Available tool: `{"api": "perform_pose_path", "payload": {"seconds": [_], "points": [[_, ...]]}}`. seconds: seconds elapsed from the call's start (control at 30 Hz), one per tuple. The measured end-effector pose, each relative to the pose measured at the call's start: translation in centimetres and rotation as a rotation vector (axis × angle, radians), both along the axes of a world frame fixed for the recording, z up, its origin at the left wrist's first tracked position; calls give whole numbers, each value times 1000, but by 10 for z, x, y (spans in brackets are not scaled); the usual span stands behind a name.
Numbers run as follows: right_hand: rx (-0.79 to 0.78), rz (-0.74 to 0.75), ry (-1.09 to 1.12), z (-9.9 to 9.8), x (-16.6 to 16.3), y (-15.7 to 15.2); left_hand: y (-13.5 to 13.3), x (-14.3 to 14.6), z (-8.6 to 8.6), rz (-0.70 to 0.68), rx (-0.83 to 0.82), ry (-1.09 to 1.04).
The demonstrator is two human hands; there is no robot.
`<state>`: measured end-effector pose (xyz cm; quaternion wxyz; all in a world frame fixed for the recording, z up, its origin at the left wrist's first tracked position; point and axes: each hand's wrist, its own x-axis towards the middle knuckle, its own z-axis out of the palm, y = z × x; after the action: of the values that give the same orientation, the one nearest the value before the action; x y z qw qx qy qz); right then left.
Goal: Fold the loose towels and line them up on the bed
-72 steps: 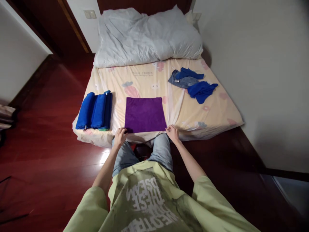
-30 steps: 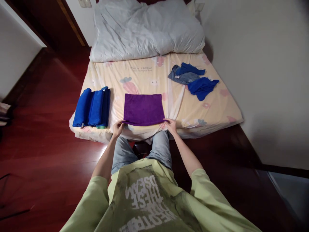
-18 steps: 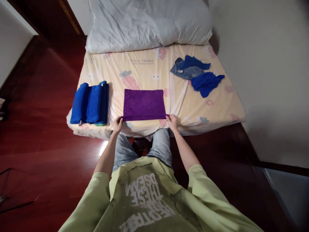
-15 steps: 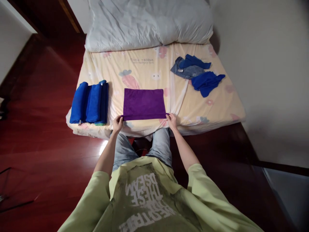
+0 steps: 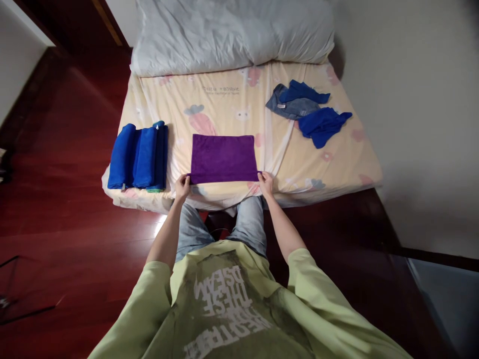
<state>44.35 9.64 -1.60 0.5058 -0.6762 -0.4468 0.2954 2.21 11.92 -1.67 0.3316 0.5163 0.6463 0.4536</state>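
Note:
A purple towel lies flat on the bed in front of me, with a narrow fold along its near edge. My left hand pinches the near left corner of that fold. At the opposite end, my right hand grips the near right corner between thumb and fingers. Both hands hold the edge stretched straight, close to the bed's front side. To the left lie rolled or folded blue towels, side by side. Crumpled blue cloths and a grey-blue cloth rest in a loose heap at the right.
The bed wears a pale yellow printed sheet. A large grey-white quilt is bunched across its far end. A plain wall stands along the right side, and dark red wooden flooring surrounds the left.
Both hands keep their pinch on the towel's near corners. The folded strip at the near edge looks slightly deeper, and the whole view has shifted a little.

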Motion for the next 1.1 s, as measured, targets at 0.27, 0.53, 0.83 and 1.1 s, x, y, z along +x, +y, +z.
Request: {"api": "perform_pose_path", "payload": {"seconds": [0.27, 0.53, 0.83, 1.1], "points": [[-7, -28, -28, -11, 4, 6, 9, 4, 17, 33, -117, 96], [8, -11, -81, -12, 2, 11, 13, 3, 27, -34, -177, 224], [-18, -24, -79, -15, 5, 13, 12, 6, 22, -28, -179, 310], [-27, -100, 6, -23, 3, 21, 12, 10, 23, 24, -205, 314]]}}
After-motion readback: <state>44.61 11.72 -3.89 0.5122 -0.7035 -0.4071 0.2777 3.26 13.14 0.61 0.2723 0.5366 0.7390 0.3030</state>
